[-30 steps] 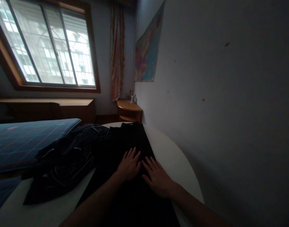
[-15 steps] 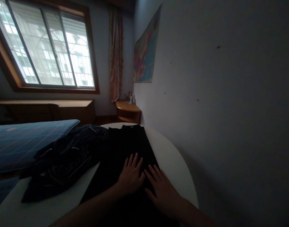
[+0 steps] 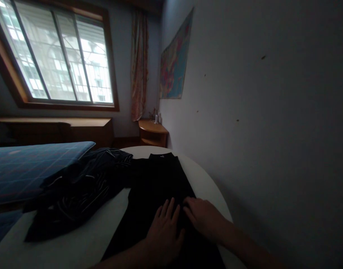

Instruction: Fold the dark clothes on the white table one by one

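Observation:
A black garment (image 3: 157,179) lies spread lengthwise on a white round table (image 3: 205,179). My left hand (image 3: 164,233) rests flat on the garment with its fingers stretched out and slightly apart. My right hand (image 3: 205,216) lies beside it on the garment's right edge, fingers bent a little and pointing left, touching the cloth. Neither hand holds anything. The two hands sit close together, almost touching.
A crumpled dark garment with white stripes (image 3: 76,190) lies on the table's left half. A blue checked bed (image 3: 28,168) stands to the left. A grey wall (image 3: 258,130) runs close along the right. A wooden corner shelf (image 3: 153,130) and a window (image 3: 56,59) are beyond.
Both hands have slid towards me along the black garment. The right hand has turned so its fingers point left and curl slightly. The view has shifted a little.

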`<state>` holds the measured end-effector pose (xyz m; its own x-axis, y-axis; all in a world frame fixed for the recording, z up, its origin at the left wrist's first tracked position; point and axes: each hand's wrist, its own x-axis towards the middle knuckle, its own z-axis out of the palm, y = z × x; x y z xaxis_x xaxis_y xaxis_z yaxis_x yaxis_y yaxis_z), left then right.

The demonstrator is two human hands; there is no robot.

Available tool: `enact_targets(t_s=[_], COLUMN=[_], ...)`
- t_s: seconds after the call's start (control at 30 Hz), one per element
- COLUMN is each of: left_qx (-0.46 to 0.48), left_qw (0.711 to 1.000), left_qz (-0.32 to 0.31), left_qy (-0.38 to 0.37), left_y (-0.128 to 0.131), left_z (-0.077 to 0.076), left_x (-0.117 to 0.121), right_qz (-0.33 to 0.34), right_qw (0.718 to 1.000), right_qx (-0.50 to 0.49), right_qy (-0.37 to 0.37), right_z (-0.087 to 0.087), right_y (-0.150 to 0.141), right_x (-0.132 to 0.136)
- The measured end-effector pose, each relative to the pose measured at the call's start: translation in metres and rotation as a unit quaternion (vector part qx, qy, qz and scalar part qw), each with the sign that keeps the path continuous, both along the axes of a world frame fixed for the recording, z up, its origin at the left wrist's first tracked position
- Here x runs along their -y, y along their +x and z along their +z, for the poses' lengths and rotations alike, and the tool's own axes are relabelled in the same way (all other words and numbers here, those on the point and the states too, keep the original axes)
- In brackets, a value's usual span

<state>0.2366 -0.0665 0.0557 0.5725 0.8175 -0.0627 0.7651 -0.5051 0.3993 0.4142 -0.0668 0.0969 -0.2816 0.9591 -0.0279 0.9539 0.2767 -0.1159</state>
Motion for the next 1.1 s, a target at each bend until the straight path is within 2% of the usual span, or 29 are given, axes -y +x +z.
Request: enact_targets(t_s=[0.1,0.17,0.23,0.3,0.4,0.5,0.63,0.77,0.93,1.03,1.1], left_qx=[-0.002,-0.001,0.002,0.009,0.025,0.027,0.008,-0.009,-0.025,-0.015,0.002], left_qw=[1.0,0.999,0.999,0.999,0.999,0.999,1.0,1.0,1.0,0.998,0.993], left_qz=[-0.011,-0.03,-0.046,-0.054,-0.043,-0.022,0.004,0.019,0.011,0.054,0.102], left_qy=[0.006,0.011,0.011,0.003,-0.003,-0.006,-0.001,0.007,-0.011,0.007,0.055], left_y=[-0.015,-0.024,-0.03,-0.033,-0.035,-0.039,-0.047,-0.052,-0.055,-0.06,-0.067], left_z=[0.014,0.015,0.011,0.006,0.005,0.01,0.013,0.007,0.006,0.009,0.01], left_x=[-0.013,-0.02,-0.025,-0.026,-0.028,-0.035,-0.052,-0.063,-0.062,-0.073,-0.092], right_qz=[-0.03,-0.03,-0.032,-0.061,-0.123,-0.167,-0.176,-0.205,-0.241,-0.238,-0.234], right_qw=[0.997,0.996,0.996,0.995,0.989,0.983,0.983,0.978,0.97,0.97,0.971], right_qx=[-0.033,-0.046,-0.051,-0.063,-0.083,-0.068,-0.046,-0.042,-0.042,-0.041,-0.04], right_qy=[0.066,0.075,0.069,0.048,0.002,-0.029,-0.028,-0.021,-0.014,-0.002,0.002], right_z=[-0.003,-0.011,-0.02,-0.026,-0.035,-0.046,-0.057,-0.058,-0.058,-0.06,-0.061], right_y=[-0.014,-0.024,-0.036,-0.051,-0.07,-0.077,-0.069,-0.051,-0.038,-0.038,-0.039], right_x=[-0.06,-0.101,-0.137,-0.166,-0.195,-0.211,-0.225,-0.24,-0.251,-0.25,-0.248])
